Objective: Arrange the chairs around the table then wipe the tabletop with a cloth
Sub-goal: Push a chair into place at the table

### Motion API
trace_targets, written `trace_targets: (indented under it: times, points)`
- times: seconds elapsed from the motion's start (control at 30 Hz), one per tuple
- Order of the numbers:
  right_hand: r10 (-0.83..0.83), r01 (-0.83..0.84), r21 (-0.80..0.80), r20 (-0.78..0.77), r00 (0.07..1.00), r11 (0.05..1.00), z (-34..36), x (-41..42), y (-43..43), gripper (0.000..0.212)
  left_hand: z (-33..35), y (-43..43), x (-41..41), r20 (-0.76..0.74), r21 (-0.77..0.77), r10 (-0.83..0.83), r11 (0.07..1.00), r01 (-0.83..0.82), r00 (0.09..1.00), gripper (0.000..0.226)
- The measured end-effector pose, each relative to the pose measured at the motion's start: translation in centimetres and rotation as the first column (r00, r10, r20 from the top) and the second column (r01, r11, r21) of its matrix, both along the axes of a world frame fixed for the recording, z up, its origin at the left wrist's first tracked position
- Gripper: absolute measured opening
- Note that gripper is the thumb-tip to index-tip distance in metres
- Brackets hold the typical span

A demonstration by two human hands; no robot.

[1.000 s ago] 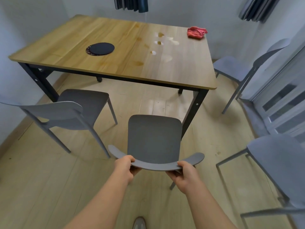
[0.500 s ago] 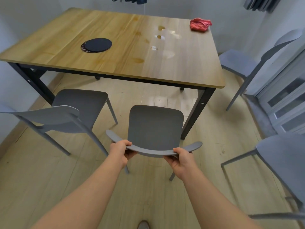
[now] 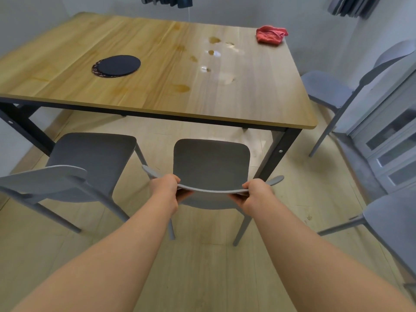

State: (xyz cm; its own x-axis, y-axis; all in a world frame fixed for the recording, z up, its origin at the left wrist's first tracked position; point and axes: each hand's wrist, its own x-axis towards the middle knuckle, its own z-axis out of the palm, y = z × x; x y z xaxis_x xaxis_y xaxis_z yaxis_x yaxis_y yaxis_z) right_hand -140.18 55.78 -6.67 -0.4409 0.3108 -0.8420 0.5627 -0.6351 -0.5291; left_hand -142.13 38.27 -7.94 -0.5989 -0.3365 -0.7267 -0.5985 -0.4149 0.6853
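Note:
A grey chair (image 3: 211, 163) stands just short of the near edge of the wooden table (image 3: 258, 104), facing it. My left hand (image 3: 166, 184) and my right hand (image 3: 254, 191) both grip its curved backrest, one near each end. A red cloth (image 3: 270, 35) lies crumpled at the table's far right corner. Brown stains and wet patches (image 3: 211, 52) mark the tabletop's middle right. Another grey chair (image 3: 90, 154) stands to the left of the held one, angled.
A dark round mat (image 3: 117, 65) lies on the table's left half. A third grey chair (image 3: 333, 86) stands off the table's right side, a fourth (image 3: 396, 219) at my near right. A glazed cabinet (image 3: 391, 140) lines the right wall. The black table leg (image 3: 276, 152) is by the held chair.
The held chair has slid forward toward the table, its seat now near the table's edge. My arms have stretched out with it, and my view has come closer to the table.

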Motion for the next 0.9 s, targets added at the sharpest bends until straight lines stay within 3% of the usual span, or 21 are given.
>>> trace_targets:
  times: [0.2,0.53,0.9]
  points:
    - [0.140,-0.140,0.053,0.005,0.990,0.989,0.2,0.7,3.0,0.028,-0.7,3.1,1.2,-0.031,0.024,0.081,0.996,-0.081,0.996,0.052]
    - [0.284,-0.282,0.073,-0.021,0.959,0.957,0.8,2.3,2.2,0.029,-0.3,1.2,0.9,-0.026,-0.028,-0.023,0.999,0.022,0.999,0.052]
    - [0.326,-0.320,0.123,-0.024,0.945,0.939,-0.5,4.3,0.3,0.031,0.7,-1.0,2.6,-0.021,-0.044,-0.152,0.988,0.151,0.988,0.016]
